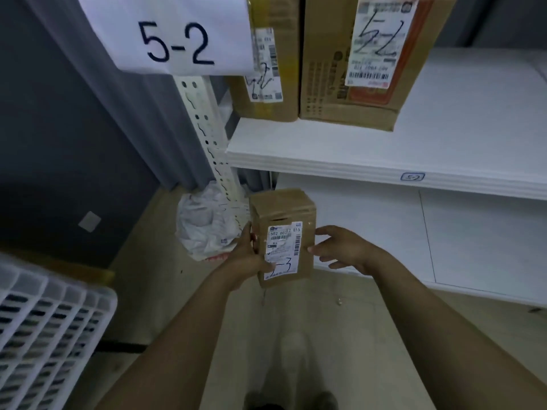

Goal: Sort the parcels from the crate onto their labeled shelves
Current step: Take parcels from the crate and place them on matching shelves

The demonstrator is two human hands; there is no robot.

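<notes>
A small brown cardboard parcel (284, 214) with a white shipping label and a handwritten "-3" is held in front of the lower shelf (384, 232). My left hand (251, 258) grips its left side, thumb across the label. My right hand (343, 250) is at the parcel's right edge with fingers spread and straight, fingertips touching it. The white slatted crate (50, 329) stands at lower left. On the upper shelf (325, 161), tagged "5-2", stand two cardboard boxes (266, 93) (355, 84) marked with handwritten numbers.
A large "5-2" paper sign (177, 39) hangs at upper left. The perforated shelf post (207, 134) runs down beside a white plastic bag parcel (207, 226) on the floor. A dark wall is on the left. My shoes (290, 400) show at the bottom.
</notes>
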